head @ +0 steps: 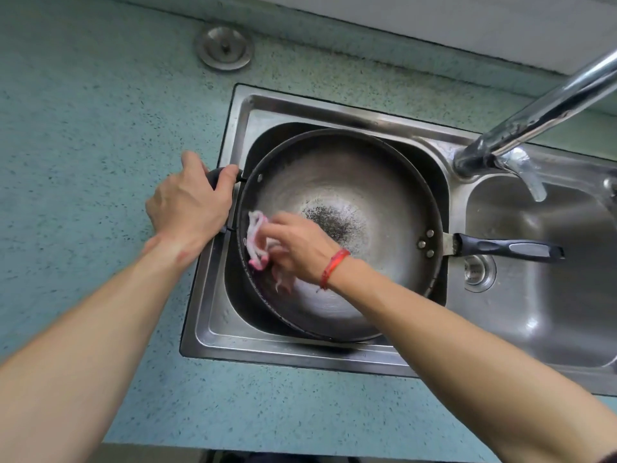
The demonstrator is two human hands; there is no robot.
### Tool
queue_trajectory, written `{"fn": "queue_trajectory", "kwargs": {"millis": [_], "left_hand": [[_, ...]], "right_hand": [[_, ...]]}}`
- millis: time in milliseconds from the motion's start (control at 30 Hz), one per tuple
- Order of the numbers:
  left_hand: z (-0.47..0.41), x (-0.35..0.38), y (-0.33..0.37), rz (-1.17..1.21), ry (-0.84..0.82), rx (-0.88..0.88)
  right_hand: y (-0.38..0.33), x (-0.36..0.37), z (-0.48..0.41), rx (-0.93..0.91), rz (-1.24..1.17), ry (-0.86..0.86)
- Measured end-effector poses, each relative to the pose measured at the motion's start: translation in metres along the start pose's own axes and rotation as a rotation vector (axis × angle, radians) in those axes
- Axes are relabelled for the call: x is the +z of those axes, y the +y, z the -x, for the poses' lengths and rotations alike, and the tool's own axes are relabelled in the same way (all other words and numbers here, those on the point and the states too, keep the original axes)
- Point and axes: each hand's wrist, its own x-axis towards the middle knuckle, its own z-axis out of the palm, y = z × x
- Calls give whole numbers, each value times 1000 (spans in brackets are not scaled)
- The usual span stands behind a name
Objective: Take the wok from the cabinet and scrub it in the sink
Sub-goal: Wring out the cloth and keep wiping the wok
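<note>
A dark metal wok (350, 195) sits tilted in the left basin of a steel double sink (300, 108). Its long black handle (510, 249) points right over the divider. My left hand (190, 205) grips the wok's small black helper handle at the left rim. My right hand (297, 245), with a red band on the wrist, holds a pink and white cloth (257, 238) against the wok's inner left wall. A dark speckled patch (334, 222) marks the wok's bottom.
A chrome faucet (541, 118) reaches in from the upper right over the divider. The right basin (551, 295) has a drain fitting (477, 272). A round metal sink plug (224, 48) lies on the teal speckled counter (100, 128) behind the sink.
</note>
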Motion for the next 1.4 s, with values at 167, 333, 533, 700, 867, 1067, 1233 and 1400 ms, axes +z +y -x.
{"fn": "queue_trajectory", "kwargs": {"millis": [167, 333, 533, 700, 867, 1067, 1233, 1400], "left_hand": [[-1, 2, -2, -2, 5, -3], [0, -1, 0, 5, -3, -3], [1, -4, 1, 25, -12, 2], [2, -5, 2, 26, -11, 12], [2, -3, 0, 15, 0, 24], [0, -2, 0, 3, -7, 18], [-1, -1, -3, 22, -23, 3], [1, -3, -1, 30, -19, 24]], "right_hand": [[33, -15, -35, 27, 187, 150], [67, -46, -23, 317, 453, 96], [77, -61, 39, 614, 581, -192], [31, -46, 77, 515, 376, -390], [0, -8, 59, 295, 190, -256], [16, -3, 7, 185, 258, 7], [50, -34, 1, 282, 405, -7], [70, -81, 40, 487, 822, -205]]}}
